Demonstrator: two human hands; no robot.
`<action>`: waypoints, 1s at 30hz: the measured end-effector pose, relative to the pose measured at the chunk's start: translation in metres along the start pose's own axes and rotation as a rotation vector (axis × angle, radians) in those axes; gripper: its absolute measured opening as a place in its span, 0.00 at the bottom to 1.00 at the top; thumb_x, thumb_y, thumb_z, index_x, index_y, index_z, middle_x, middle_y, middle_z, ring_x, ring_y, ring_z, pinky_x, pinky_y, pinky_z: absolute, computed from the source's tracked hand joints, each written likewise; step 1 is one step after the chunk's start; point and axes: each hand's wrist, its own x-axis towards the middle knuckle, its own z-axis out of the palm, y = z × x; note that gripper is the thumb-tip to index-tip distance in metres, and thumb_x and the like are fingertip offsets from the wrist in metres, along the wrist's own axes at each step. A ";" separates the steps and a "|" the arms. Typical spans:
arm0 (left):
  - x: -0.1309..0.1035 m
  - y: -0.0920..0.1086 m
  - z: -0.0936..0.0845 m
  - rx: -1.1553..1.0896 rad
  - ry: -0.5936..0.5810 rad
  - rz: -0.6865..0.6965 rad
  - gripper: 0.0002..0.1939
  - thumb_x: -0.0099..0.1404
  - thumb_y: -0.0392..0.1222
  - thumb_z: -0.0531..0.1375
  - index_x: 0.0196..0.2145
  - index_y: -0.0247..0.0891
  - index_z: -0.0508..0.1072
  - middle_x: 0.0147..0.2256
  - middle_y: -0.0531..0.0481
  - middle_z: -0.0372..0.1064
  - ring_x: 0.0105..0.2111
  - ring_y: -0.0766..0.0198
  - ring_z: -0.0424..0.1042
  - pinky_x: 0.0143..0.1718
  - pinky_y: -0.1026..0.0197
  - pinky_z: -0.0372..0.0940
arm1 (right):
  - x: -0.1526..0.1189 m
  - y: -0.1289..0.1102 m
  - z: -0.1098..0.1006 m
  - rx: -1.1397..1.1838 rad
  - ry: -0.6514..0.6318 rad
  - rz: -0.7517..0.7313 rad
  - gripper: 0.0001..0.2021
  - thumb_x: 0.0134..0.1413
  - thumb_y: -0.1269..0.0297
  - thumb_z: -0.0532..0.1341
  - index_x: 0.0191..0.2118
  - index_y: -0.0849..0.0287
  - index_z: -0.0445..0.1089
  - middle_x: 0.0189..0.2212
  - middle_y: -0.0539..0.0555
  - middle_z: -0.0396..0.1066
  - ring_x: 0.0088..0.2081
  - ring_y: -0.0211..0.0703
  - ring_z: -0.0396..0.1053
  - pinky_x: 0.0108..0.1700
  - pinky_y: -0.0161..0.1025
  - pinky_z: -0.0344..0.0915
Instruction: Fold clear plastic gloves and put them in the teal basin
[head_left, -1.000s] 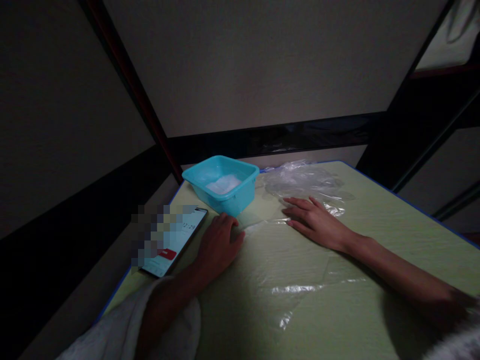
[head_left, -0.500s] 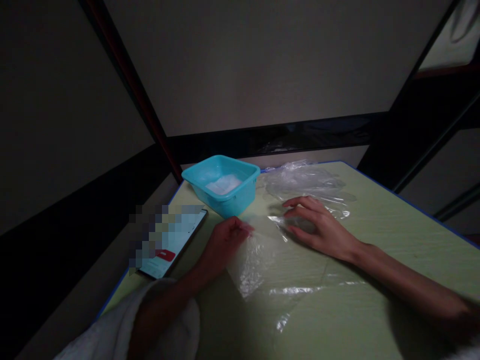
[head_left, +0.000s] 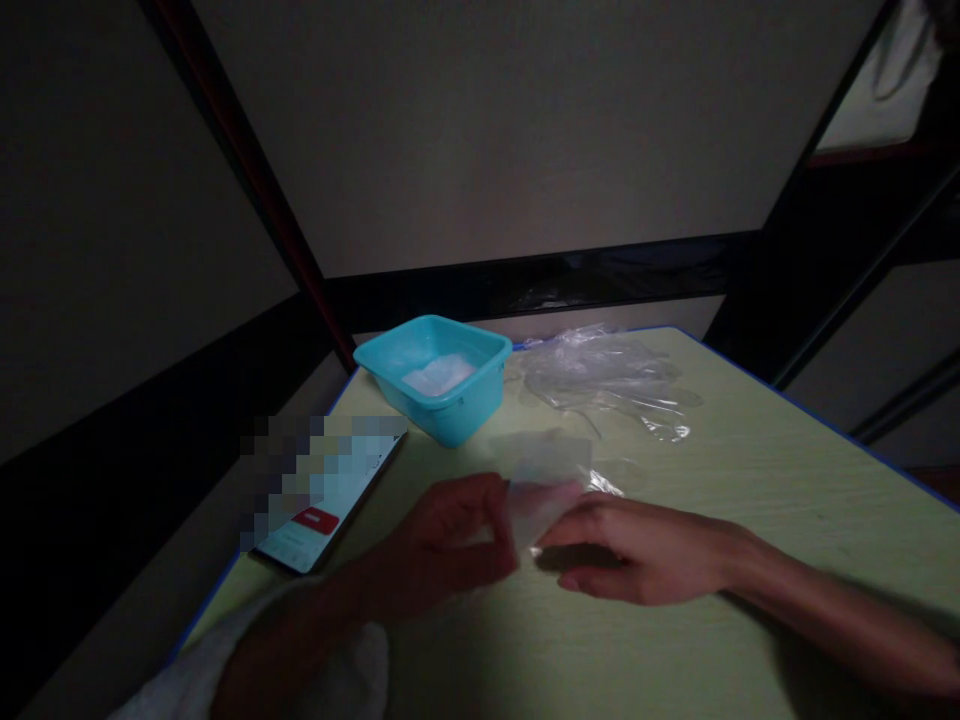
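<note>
My left hand [head_left: 457,540] pinches a thin, clear plastic glove [head_left: 544,480] between thumb and fingers. The glove appears folded over into a small flap raised above the table, and its outline is hard to make out. From the right, my right hand [head_left: 637,550] reaches its fingertips behind the film, with the thumb held apart below. Beyond both hands, a loose pile of clear plastic gloves [head_left: 607,375] lies on the table. A turquoise plastic tub [head_left: 465,405] stands behind my left hand, with a white folded piece [head_left: 441,375] inside.
A phone [head_left: 330,510] with a lit, partly blurred screen lies along the left side of the pale green table [head_left: 600,660]. The table has a blue edge. Light panels [head_left: 487,140] with dark bands rise behind it.
The film spread on the table is now lifted and folded into a small flap. Both hands came nearer to me, and my right hand moved in close to my left.
</note>
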 end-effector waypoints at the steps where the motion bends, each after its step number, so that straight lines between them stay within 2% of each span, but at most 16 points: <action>1: -0.003 0.006 0.002 -0.024 -0.129 0.033 0.17 0.58 0.56 0.57 0.23 0.39 0.66 0.35 0.47 0.75 0.38 0.55 0.74 0.40 0.53 0.67 | 0.000 0.000 0.001 -0.043 -0.004 -0.008 0.16 0.57 0.72 0.54 0.50 0.60 0.67 0.49 0.56 0.69 0.51 0.41 0.66 0.52 0.39 0.63; 3: -0.007 0.019 0.005 0.038 -0.269 0.059 0.12 0.60 0.46 0.58 0.23 0.39 0.68 0.41 0.48 0.74 0.43 0.56 0.72 0.44 0.55 0.65 | 0.001 0.003 0.003 -0.130 0.012 -0.005 0.17 0.59 0.69 0.53 0.53 0.62 0.64 0.52 0.59 0.66 0.53 0.43 0.63 0.54 0.41 0.61; 4: -0.007 0.024 0.007 0.059 -0.347 0.105 0.10 0.61 0.43 0.57 0.24 0.39 0.69 0.44 0.49 0.73 0.46 0.56 0.71 0.46 0.56 0.65 | 0.001 0.006 0.003 -0.173 0.028 -0.002 0.19 0.59 0.67 0.52 0.55 0.64 0.61 0.56 0.61 0.62 0.56 0.45 0.59 0.56 0.42 0.59; 6: -0.007 0.030 0.010 0.081 -0.487 0.111 0.06 0.62 0.38 0.55 0.29 0.40 0.70 0.50 0.50 0.69 0.50 0.58 0.68 0.50 0.58 0.62 | 0.000 0.013 0.003 -0.236 0.079 0.010 0.24 0.61 0.63 0.51 0.61 0.65 0.53 0.62 0.62 0.50 0.61 0.46 0.49 0.59 0.45 0.53; 9: -0.006 0.026 0.015 0.064 -0.628 0.169 0.06 0.61 0.33 0.54 0.29 0.39 0.68 0.53 0.47 0.66 0.53 0.60 0.64 0.53 0.59 0.60 | -0.004 0.030 -0.001 -0.270 0.188 0.005 0.26 0.62 0.61 0.50 0.63 0.56 0.45 0.65 0.56 0.41 0.64 0.42 0.41 0.62 0.48 0.47; 12: -0.005 0.015 0.019 0.116 -0.641 0.177 0.06 0.59 0.32 0.53 0.26 0.39 0.65 0.51 0.43 0.68 0.53 0.59 0.65 0.53 0.59 0.59 | -0.008 0.051 -0.009 -0.319 0.283 0.001 0.26 0.62 0.61 0.49 0.64 0.55 0.44 0.64 0.56 0.44 0.64 0.43 0.41 0.62 0.50 0.46; 14: -0.004 0.008 0.021 0.131 -0.642 0.195 0.06 0.59 0.33 0.52 0.26 0.39 0.64 0.50 0.42 0.68 0.53 0.59 0.64 0.54 0.59 0.59 | -0.012 0.065 -0.017 -0.398 0.317 0.069 0.25 0.62 0.62 0.49 0.63 0.57 0.45 0.63 0.59 0.46 0.63 0.45 0.43 0.62 0.53 0.46; 17: -0.001 0.000 0.024 0.118 -0.652 0.262 0.05 0.59 0.39 0.54 0.27 0.38 0.65 0.50 0.39 0.68 0.54 0.57 0.64 0.55 0.57 0.57 | -0.018 0.080 -0.029 -0.489 0.399 0.173 0.24 0.59 0.65 0.49 0.61 0.60 0.51 0.61 0.61 0.53 0.61 0.49 0.50 0.59 0.53 0.53; 20: 0.001 -0.004 0.025 0.108 -0.651 0.308 0.13 0.59 0.50 0.56 0.29 0.35 0.67 0.48 0.36 0.70 0.52 0.54 0.65 0.56 0.55 0.56 | -0.023 0.083 -0.039 -0.518 0.565 0.271 0.22 0.56 0.68 0.49 0.57 0.62 0.57 0.55 0.63 0.62 0.55 0.53 0.61 0.53 0.54 0.61; 23: -0.001 -0.002 0.026 0.106 -0.646 0.299 0.17 0.61 0.52 0.54 0.35 0.34 0.68 0.48 0.37 0.70 0.52 0.55 0.65 0.55 0.56 0.56 | -0.023 0.071 -0.044 -0.509 0.792 0.335 0.17 0.55 0.69 0.49 0.49 0.61 0.65 0.47 0.62 0.69 0.48 0.53 0.68 0.46 0.53 0.67; 25: -0.003 0.000 0.027 0.116 -0.614 0.281 0.15 0.62 0.48 0.53 0.38 0.34 0.69 0.47 0.39 0.71 0.50 0.56 0.67 0.54 0.57 0.57 | -0.022 0.059 -0.044 -0.486 0.871 0.282 0.12 0.56 0.68 0.50 0.43 0.59 0.67 0.41 0.59 0.72 0.43 0.51 0.70 0.42 0.49 0.68; 26: -0.003 0.001 0.027 0.143 -0.556 0.250 0.13 0.62 0.45 0.53 0.38 0.34 0.69 0.45 0.41 0.72 0.48 0.57 0.68 0.53 0.58 0.58 | -0.021 0.053 -0.042 -0.473 0.871 0.238 0.11 0.56 0.68 0.50 0.40 0.58 0.68 0.38 0.58 0.72 0.41 0.50 0.71 0.41 0.48 0.68; 28: -0.003 -0.001 0.027 0.251 -0.336 0.143 0.09 0.60 0.39 0.54 0.38 0.36 0.70 0.41 0.44 0.73 0.43 0.60 0.70 0.48 0.59 0.60 | -0.019 0.042 -0.039 -0.445 0.820 0.162 0.09 0.57 0.67 0.51 0.37 0.57 0.68 0.35 0.56 0.73 0.38 0.47 0.71 0.39 0.44 0.68; 30: 0.000 -0.008 0.025 0.399 -0.040 0.003 0.07 0.57 0.34 0.55 0.36 0.37 0.68 0.37 0.47 0.71 0.39 0.60 0.70 0.44 0.59 0.62 | -0.018 0.034 -0.035 -0.417 0.730 0.092 0.08 0.58 0.67 0.51 0.37 0.58 0.67 0.35 0.56 0.72 0.37 0.44 0.71 0.38 0.41 0.67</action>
